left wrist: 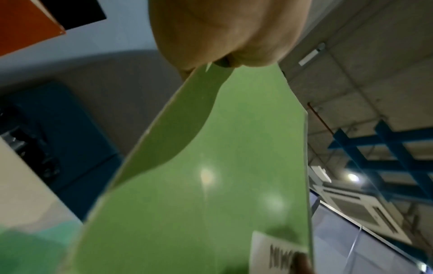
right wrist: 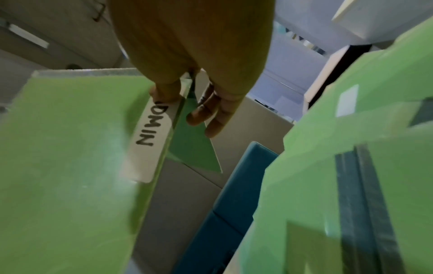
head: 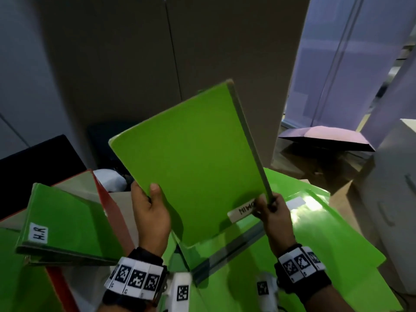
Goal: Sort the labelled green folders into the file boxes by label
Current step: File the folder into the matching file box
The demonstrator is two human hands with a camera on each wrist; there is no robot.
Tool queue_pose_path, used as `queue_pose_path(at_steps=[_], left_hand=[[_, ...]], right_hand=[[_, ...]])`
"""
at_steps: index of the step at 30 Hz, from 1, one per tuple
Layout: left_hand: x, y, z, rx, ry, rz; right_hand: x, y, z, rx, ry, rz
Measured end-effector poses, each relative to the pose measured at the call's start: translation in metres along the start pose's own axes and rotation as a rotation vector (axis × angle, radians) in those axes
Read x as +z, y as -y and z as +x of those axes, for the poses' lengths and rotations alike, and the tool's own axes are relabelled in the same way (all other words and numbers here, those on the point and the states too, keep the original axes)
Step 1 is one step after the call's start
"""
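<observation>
I hold a green folder (head: 193,158) tilted up in front of me with both hands. Its white label (head: 242,210) reads ADMIN, clearer on the label (right wrist: 152,137) in the right wrist view. My left hand (head: 150,212) grips the folder's left edge, thumb on the front cover. My right hand (head: 270,210) pinches the lower right corner at the spine, thumb on the label. A second green folder (head: 65,221) labelled H.R stands at the left inside a red-edged file box (head: 108,203). More green folders (head: 315,233) lie spread underneath.
Tall grey cabinet panels (head: 171,64) rise close behind the folder. An open pink umbrella (head: 326,137) lies at the back right near cardboard. A white cabinet (head: 391,199) stands at the right edge, and a dark screen (head: 38,163) at the left.
</observation>
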State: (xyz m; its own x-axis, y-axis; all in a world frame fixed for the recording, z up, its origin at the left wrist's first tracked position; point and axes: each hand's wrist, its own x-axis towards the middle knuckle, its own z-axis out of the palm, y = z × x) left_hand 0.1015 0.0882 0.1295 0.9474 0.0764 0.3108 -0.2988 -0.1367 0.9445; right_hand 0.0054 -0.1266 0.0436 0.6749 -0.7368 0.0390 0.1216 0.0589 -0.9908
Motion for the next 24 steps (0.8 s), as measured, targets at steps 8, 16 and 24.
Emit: queue_pose_path(at_steps=[8, 16, 24], left_hand=[[-0.005, -0.011, -0.005, 0.425, -0.254, 0.252], [0.018, -0.02, -0.023, 0.608, 0.64, 0.602], [0.011, -0.012, -0.019, 0.402, 0.339, 0.338]], right_hand=[[0.005, 0.04, -0.005, -0.41, -0.14, -0.041], [0.03, 0.067, -0.015, -0.801, -0.029, -0.281], [0.057, 0.056, -0.037, -0.847, 0.117, -0.478]])
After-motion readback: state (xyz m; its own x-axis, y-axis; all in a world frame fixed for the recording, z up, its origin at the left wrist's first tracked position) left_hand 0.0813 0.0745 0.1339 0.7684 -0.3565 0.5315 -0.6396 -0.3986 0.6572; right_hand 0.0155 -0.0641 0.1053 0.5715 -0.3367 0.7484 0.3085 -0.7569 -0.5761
